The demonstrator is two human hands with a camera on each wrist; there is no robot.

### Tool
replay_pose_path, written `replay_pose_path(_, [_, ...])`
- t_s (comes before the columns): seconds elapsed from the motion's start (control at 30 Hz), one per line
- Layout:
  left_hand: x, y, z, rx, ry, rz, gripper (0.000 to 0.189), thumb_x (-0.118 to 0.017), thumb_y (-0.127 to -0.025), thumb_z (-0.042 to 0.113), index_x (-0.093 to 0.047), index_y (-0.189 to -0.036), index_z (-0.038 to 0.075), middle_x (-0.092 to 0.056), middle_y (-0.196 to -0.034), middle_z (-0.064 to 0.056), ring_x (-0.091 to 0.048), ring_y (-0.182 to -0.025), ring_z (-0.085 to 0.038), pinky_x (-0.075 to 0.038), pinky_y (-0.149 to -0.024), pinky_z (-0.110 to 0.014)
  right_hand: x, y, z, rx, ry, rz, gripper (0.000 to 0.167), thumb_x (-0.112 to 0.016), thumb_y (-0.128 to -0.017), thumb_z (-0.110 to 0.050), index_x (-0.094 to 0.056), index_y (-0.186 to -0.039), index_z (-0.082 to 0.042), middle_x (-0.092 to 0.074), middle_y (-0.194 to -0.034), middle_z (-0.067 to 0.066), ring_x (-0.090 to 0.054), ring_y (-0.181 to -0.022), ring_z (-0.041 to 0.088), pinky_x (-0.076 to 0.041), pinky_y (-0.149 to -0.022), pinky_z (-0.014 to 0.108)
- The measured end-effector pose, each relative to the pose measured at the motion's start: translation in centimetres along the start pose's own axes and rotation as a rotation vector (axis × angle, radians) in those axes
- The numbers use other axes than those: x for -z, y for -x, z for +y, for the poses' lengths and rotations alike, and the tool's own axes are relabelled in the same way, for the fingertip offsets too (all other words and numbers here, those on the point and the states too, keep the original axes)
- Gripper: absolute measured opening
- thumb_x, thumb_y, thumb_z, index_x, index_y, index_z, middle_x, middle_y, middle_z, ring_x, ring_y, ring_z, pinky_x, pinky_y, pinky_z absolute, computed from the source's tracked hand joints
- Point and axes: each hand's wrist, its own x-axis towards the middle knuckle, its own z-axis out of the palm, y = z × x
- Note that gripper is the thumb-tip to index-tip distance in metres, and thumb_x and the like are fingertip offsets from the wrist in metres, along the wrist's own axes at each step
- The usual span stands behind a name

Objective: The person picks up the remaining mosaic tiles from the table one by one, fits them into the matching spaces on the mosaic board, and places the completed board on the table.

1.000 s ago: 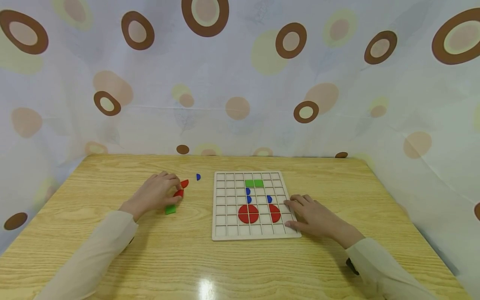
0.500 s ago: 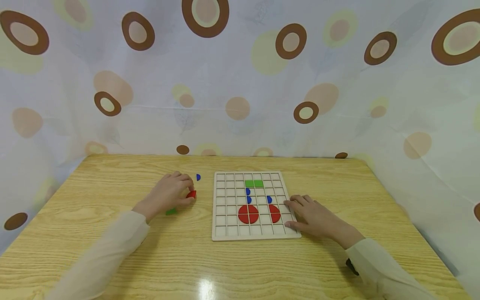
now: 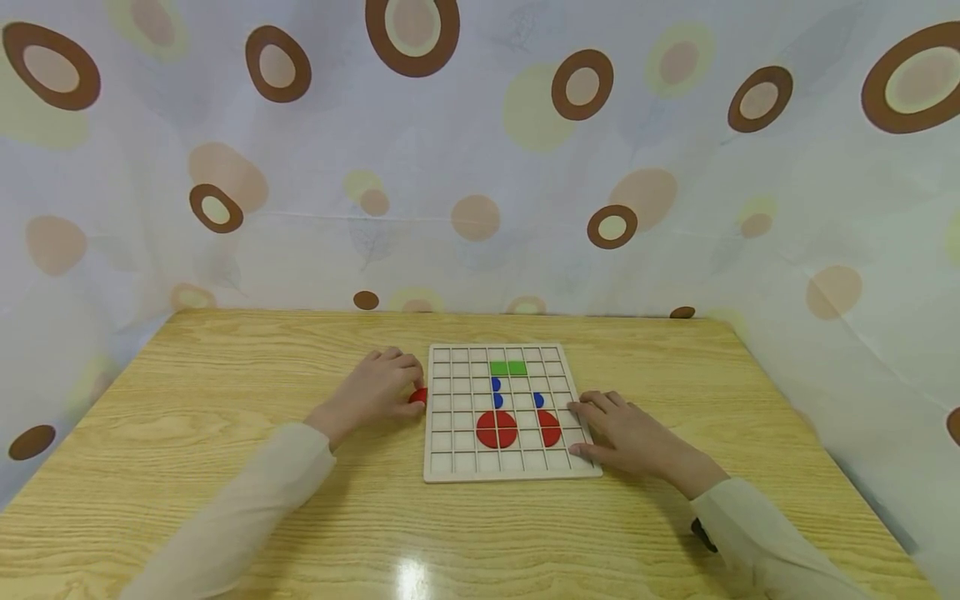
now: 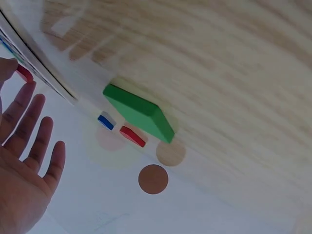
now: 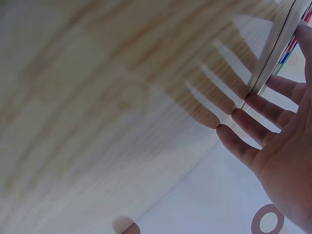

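Note:
My left hand (image 3: pixel 372 392) pinches a red quarter-circle tile (image 3: pixel 419 396) between thumb and forefinger, right at the left edge of a white grid board (image 3: pixel 442 440). The tile (image 4: pixel 24 73) also shows between the fingertips in the left wrist view. On the board, green squares (image 3: pixel 508 367) lie near the top, with blue half-circle tiles (image 3: pixel 497 401) below. A red disc of quarter tiles (image 3: pixel 488 422) fills the lower middle, and a red half (image 3: pixel 550 422) lies to its right. My right hand (image 3: pixel 630 433) rests its loosely spread fingertips on the board's right edge.
In the left wrist view, a green square tile (image 4: pixel 136 112), a blue tile (image 4: pixel 106 122) and a red tile (image 4: pixel 132 136) lie on the wooden table (image 3: pixel 480 542). The left hand and arm hide them from the head camera. A patterned cloth (image 3: pixel 480 150) hangs behind the table.
My left hand has picked up the red quarter-circle tile from among the loose ones and carried it rightward to the board's edge. The right hand stays in place.

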Motion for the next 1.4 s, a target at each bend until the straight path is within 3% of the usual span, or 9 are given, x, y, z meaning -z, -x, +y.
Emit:
replay_pose_path(0.23, [-0.6,-1.2,1.5,-0.016,0.039,-0.01,0.021,-0.067,-0.079,0.037,-0.064,-0.085,0.017,-0.061,-0.102,0.003,-0.051,-0.099,-0.019,-0.043,-0.087,-0.039,-0.2,-0.1,0.1,-0.011,0.006,-0.004,0.062,-0.052,-0.086,-0.052,-0.045,-0.133,-0.012,-0.046,-0.132,0.011,-0.042,-0.121,0.03,-0.04,-0.096,0.05])
replay_pose_path(0.6, [-0.8,-3.4,4.5,-0.037,0.042,-0.061,0.023,-0.064,-0.08,0.04,-0.063,-0.085,0.017,-0.06,-0.103,0.003,-0.049,-0.096,-0.017,-0.041,-0.082,-0.036,-0.2,0.0,0.1,-0.016,0.003,-0.007,0.064,-0.051,-0.086,-0.055,-0.046,-0.133,-0.012,-0.046,-0.132,0.011,-0.043,-0.12,0.03,-0.04,-0.096,0.048])
replay_pose_path(0.83, [-0.8,-4.8,6.3,-0.073,0.028,-0.067,0.024,-0.064,-0.081,0.041,-0.064,-0.087,0.018,-0.06,-0.104,0.004,-0.048,-0.095,-0.016,-0.041,-0.081,-0.033,0.0,0.0,-0.1,-0.011,0.001,-0.003,0.062,-0.053,-0.086,-0.051,-0.046,-0.132,-0.011,-0.046,-0.132,0.011,-0.043,-0.12,0.03,-0.04,-0.096,0.049])
replay_pose_path(1.2, [-0.6,-6.5,9.0,-0.081,-0.014,-0.048,0.025,-0.064,-0.081,0.043,-0.066,-0.086,0.019,-0.061,-0.1,0.006,-0.048,-0.091,-0.015,-0.041,-0.077,-0.031,0.1,0.0,0.0,0.0,0.003,0.003,0.061,-0.054,-0.086,-0.05,-0.046,-0.132,-0.011,-0.046,-0.131,0.012,-0.043,-0.12,0.03,-0.041,-0.095,0.048])
replay_pose_path(1.4, [-1.2,-7.2,9.9,-0.08,-0.001,-0.055,0.024,-0.063,-0.081,0.043,-0.066,-0.087,0.02,-0.061,-0.103,0.007,-0.048,-0.092,-0.014,-0.042,-0.081,-0.031,0.2,0.0,-0.1,0.0,-0.002,-0.003,0.062,-0.053,-0.086,-0.051,-0.046,-0.133,-0.011,-0.046,-0.131,0.012,-0.043,-0.12,0.029,-0.041,-0.095,0.048])
